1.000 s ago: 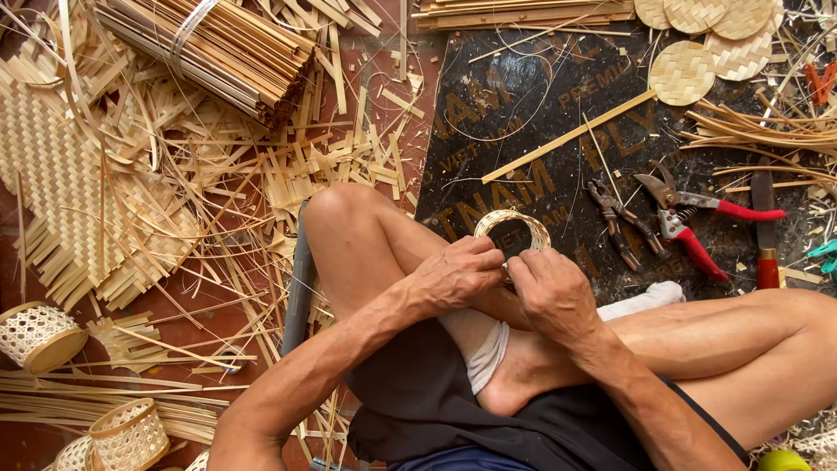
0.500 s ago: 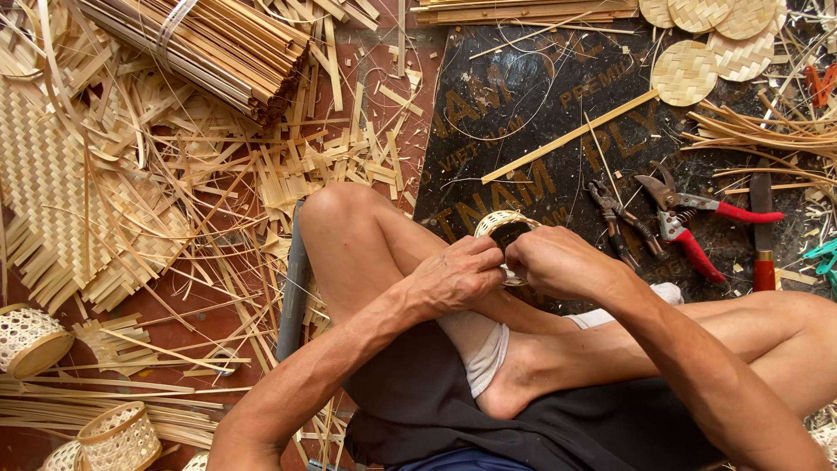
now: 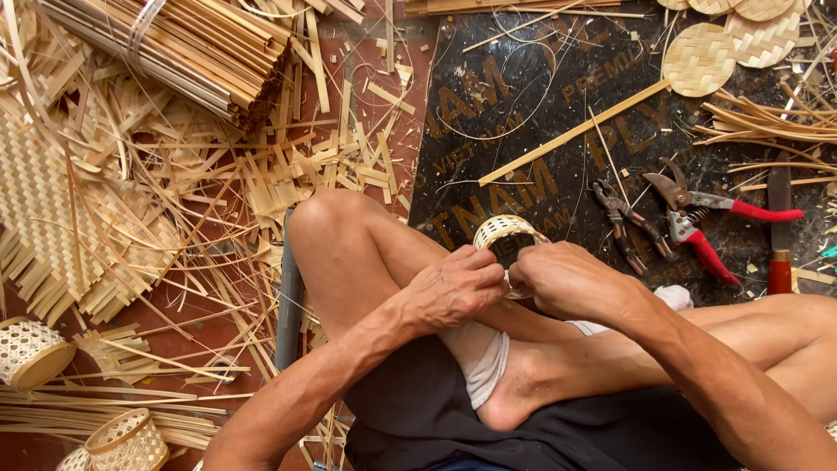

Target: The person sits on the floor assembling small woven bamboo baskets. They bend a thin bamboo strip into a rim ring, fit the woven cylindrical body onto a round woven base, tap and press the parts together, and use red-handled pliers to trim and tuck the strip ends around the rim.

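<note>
A small round woven bamboo basket [image 3: 506, 237] sits above the person's crossed legs, pinched at its near rim by the curled left hand [image 3: 453, 288] and right hand [image 3: 567, 279], with red-handled shears [image 3: 724, 208] to the right and a bundle of bamboo strips [image 3: 174, 48] far left.

Daylit reddish floor [image 3: 366, 39] strewn with bamboo offcuts [image 3: 288, 166], a dark printed board [image 3: 523, 131] laid over it.

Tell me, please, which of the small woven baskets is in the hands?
The basket above the knees, held between left hand and right hand; the others sit at the lower-left floor.
</note>
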Demonstrator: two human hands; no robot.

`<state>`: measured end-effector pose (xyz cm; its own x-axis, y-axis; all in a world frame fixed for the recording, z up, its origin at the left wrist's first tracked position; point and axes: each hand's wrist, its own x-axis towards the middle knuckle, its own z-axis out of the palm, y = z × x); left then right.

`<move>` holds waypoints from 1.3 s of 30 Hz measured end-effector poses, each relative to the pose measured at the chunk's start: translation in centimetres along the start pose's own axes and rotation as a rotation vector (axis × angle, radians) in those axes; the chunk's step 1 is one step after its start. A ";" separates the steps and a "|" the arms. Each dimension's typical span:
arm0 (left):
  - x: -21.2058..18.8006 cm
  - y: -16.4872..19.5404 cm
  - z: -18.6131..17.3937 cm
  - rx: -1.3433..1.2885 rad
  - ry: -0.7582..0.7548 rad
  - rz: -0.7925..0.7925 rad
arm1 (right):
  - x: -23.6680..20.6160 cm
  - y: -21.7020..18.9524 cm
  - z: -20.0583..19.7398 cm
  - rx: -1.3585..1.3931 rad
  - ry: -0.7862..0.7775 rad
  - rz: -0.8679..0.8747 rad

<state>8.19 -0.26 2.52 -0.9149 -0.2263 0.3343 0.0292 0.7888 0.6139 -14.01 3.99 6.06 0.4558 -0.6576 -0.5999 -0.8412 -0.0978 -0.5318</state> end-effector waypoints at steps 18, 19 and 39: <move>-0.3 1.0 -0.9 0.062 -0.120 -0.077 | -3.9 -0.9 0.1 -0.392 0.308 -0.298; -0.2 1.0 -0.8 0.057 -0.126 -0.083 | -3.9 -0.9 -0.3 -0.381 0.309 -0.301; -0.8 -0.5 1.5 0.129 -0.067 -0.061 | 0.2 1.1 -0.2 -0.247 0.441 0.219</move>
<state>8.28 0.39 0.85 -0.9385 -0.2406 0.2478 -0.0752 0.8426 0.5332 -14.86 3.58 5.49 0.1421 -0.9277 -0.3453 -0.9701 -0.0611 -0.2350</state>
